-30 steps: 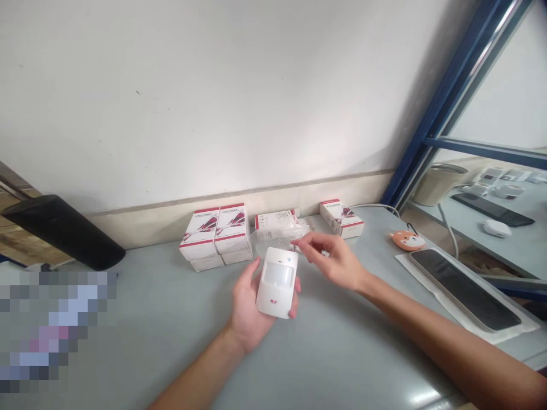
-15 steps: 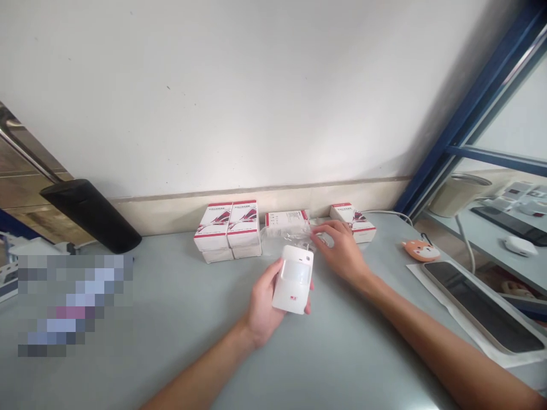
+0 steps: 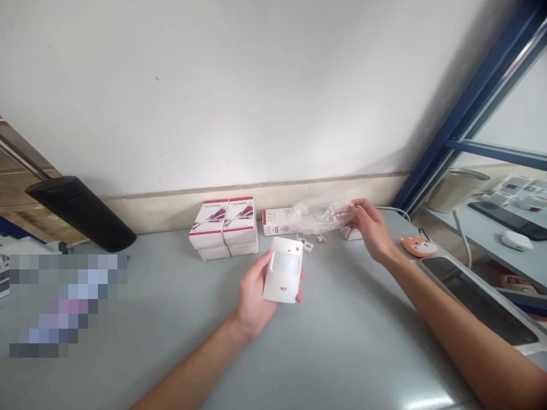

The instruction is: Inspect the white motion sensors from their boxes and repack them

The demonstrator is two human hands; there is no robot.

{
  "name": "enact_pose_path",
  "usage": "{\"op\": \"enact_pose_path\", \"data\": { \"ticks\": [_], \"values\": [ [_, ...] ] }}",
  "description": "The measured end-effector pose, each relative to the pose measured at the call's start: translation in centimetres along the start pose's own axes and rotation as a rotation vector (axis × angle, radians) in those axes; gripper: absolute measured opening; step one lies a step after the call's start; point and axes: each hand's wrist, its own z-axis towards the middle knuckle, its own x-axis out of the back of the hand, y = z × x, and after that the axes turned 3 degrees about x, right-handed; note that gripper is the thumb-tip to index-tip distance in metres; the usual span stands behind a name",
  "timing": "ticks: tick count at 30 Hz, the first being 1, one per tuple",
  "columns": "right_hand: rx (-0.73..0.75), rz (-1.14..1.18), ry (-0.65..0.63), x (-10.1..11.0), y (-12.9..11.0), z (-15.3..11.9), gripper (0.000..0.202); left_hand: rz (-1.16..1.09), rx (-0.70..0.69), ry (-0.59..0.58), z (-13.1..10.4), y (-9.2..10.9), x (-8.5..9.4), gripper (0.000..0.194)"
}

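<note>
A white motion sensor (image 3: 284, 273) with a pale lens window and a small red logo lies in my left hand (image 3: 254, 293), the fingers wrapped round its sides. Between thumb and fingers, my right hand (image 3: 372, 228) pinches the right end of a clear plastic bag (image 3: 322, 215). The crinkled bag is lifted in front of a red-and-white box (image 3: 273, 221), partly covering it. Beyond the sensor's top edge, a small white part (image 3: 306, 246) rests on the table. Another box (image 3: 351, 233) is mostly hidden behind the bag and my right hand.
Stacked red-and-white boxes (image 3: 224, 228) stand by the wall, left of centre. A black padded object (image 3: 83, 213) slants at the left. On the right are an orange dog-faced case (image 3: 419, 246) and a phone-like dark slab (image 3: 478, 299). A blue-framed window or mirror (image 3: 491, 154) borders that side.
My right hand has moved right and slightly up, lifting the plastic bag off the table and uncovering small white parts. My left hand still holds the sensor, a little further left.
</note>
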Motion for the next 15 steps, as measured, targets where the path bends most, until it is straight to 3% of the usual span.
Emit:
{"op": "enact_pose_path", "data": {
  "ticks": [7,15],
  "values": [
    [0.04,-0.022,-0.111,-0.4,-0.2,-0.6,0.017,-0.003,-0.037,0.011,-0.1,0.6,-0.2,0.048],
    [-0.005,0.015,-0.135,-1.2,-0.9,-1.2,0.017,0.061,0.077,-0.123,-0.1,0.8,-0.1,0.065]
  ]
}}
